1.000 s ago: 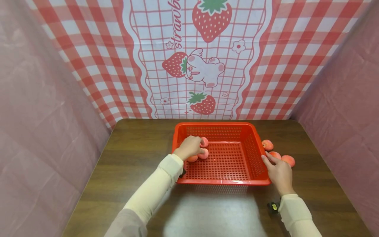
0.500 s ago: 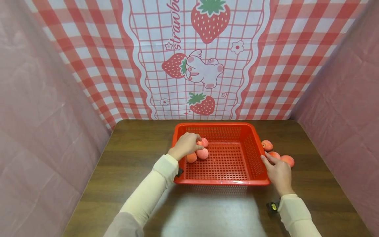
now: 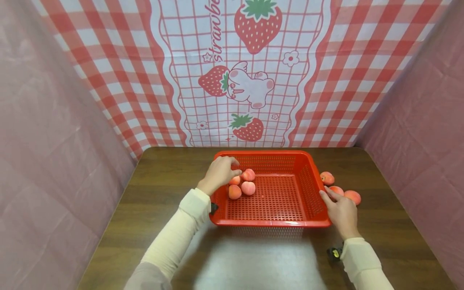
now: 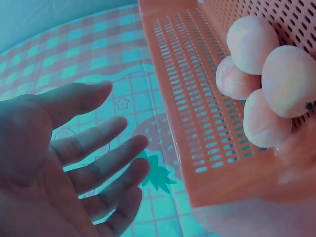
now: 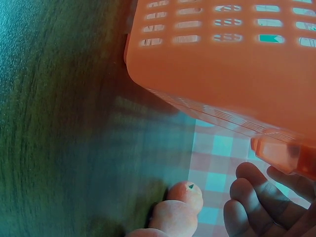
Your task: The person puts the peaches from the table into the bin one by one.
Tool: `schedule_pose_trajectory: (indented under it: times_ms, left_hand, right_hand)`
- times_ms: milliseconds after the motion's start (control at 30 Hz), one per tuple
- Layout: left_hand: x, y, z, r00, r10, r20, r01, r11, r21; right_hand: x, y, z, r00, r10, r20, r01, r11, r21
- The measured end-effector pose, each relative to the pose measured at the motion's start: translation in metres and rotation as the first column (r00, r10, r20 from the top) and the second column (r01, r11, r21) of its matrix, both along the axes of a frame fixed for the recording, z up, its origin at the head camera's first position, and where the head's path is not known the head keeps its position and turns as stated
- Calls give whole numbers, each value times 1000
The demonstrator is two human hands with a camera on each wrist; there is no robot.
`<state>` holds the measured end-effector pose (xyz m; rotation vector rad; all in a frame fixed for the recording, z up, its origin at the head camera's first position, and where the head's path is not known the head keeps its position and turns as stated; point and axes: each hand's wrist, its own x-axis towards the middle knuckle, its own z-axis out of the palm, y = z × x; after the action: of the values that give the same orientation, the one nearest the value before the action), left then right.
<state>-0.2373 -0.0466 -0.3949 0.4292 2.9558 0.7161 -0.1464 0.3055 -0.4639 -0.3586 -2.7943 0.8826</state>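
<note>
The person's left hand hung empty, fingers loosely spread, over the red plastic basket's left rim, beside four peaches; right hand at right rim, fingers bent, grip unclear. Three peaches lay toward the table's right edge. Clearing fruit without nudging seemed best.

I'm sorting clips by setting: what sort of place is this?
Probably a staged tabletop booth: a wood-grain table backed by a strawberry-print checked cloth, with plain pink drapes on both sides.
</note>
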Motion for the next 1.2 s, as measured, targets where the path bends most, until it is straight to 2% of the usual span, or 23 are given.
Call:
schedule_pose_trajectory:
  times_ms: [167,333,433,533,767,933,1200]
  left_hand:
    - [-1,-6,3,997,38,-65,-37,999,26]
    - [1,-15,3,993,94,-73,-87,992,86]
    - [2,-21,2,990,117,-81,-109,989,100]
    - [3,-26,0,986,142,-82,-133,985,107]
    - [7,-36,-6,979,193,-67,-183,975,127]
    - [7,-44,-12,975,211,-71,-201,972,123]
    - [9,-53,-22,970,237,-53,-228,963,146]
  right_hand:
    - [-2,1,1,1000,3,10,-3,1000,5]
    - [-2,1,2,999,3,39,-3,1000,-6]
    - [0,0,3,997,-6,83,8,1000,-28]
    - [0,0,3,996,-11,92,14,999,-34]
    - [0,0,1,999,-7,44,8,1000,-24]
    - [0,-1,1,999,-14,46,16,999,-38]
    - [-1,1,-2,1000,0,-16,0,1000,-12]
